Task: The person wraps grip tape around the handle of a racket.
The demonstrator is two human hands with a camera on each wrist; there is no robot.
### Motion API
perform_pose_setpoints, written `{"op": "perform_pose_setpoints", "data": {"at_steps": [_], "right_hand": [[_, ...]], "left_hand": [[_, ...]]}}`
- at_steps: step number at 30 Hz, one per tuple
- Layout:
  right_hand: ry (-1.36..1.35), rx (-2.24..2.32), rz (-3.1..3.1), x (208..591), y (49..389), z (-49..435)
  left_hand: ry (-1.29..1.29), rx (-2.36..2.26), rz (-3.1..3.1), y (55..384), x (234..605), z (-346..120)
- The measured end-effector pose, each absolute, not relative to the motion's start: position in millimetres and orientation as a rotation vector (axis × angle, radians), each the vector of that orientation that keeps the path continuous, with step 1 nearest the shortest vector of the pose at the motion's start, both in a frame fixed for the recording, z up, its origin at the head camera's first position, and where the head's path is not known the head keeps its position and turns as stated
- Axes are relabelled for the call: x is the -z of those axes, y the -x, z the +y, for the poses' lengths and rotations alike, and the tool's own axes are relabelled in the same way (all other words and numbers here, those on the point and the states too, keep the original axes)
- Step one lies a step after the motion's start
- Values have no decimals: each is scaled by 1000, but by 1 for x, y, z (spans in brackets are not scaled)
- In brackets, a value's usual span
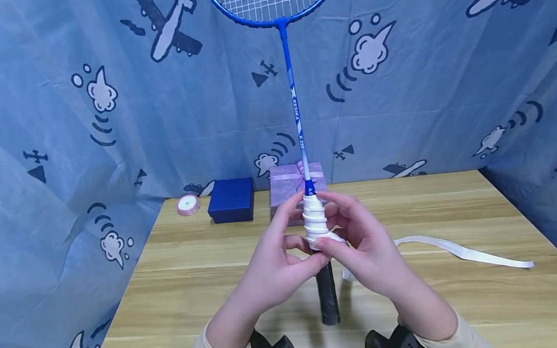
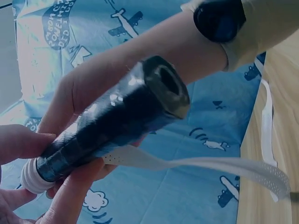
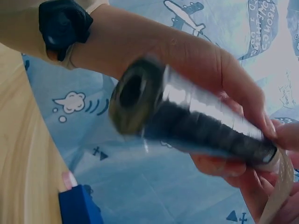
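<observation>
A blue badminton racket (image 1: 296, 104) stands nearly upright between my two hands, head up. White grip tape (image 1: 314, 219) winds in ridged turns round the top of its handle, and below it the black handle (image 1: 328, 295) shows bare. My left hand (image 1: 272, 266) holds the wrapped part from the left, fingers and thumb curled about it. From the other side my right hand (image 1: 375, 255) pinches the tape, thumb at the lowest turn. A loose strip of tape (image 2: 210, 163) trails from there in the left wrist view. The handle's open butt end (image 3: 133, 95) faces the right wrist camera.
The tape's tail (image 1: 470, 253) lies across the wooden table (image 1: 181, 300) to the right. Behind my hands are a lilac gift box (image 1: 283, 189), a dark blue box (image 1: 232, 198) and a pink ribbon spool (image 1: 188, 204). A blue printed curtain (image 1: 189, 121) hangs along the back.
</observation>
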State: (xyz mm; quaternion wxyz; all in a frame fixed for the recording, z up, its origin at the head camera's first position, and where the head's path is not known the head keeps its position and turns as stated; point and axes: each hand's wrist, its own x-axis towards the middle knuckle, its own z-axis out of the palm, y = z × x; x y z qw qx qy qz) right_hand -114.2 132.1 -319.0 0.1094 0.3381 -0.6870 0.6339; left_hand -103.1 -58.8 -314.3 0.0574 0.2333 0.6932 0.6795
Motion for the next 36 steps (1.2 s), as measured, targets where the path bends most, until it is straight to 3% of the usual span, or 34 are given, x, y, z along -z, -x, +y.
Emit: {"op": "perform_pose_setpoints", "data": {"at_steps": [14, 27, 36], "right_hand": [[-1231, -1990, -1920, 322, 120, 140], [-999, -1963, -2028, 315, 112, 132], [-981, -1939, -2064, 317, 113, 131]], "left_hand": [[-782, -2175, 1895, 103, 314, -60], [-699, -2015, 2113, 101, 314, -56], [-729, -2069, 2096, 102, 316, -55]]}}
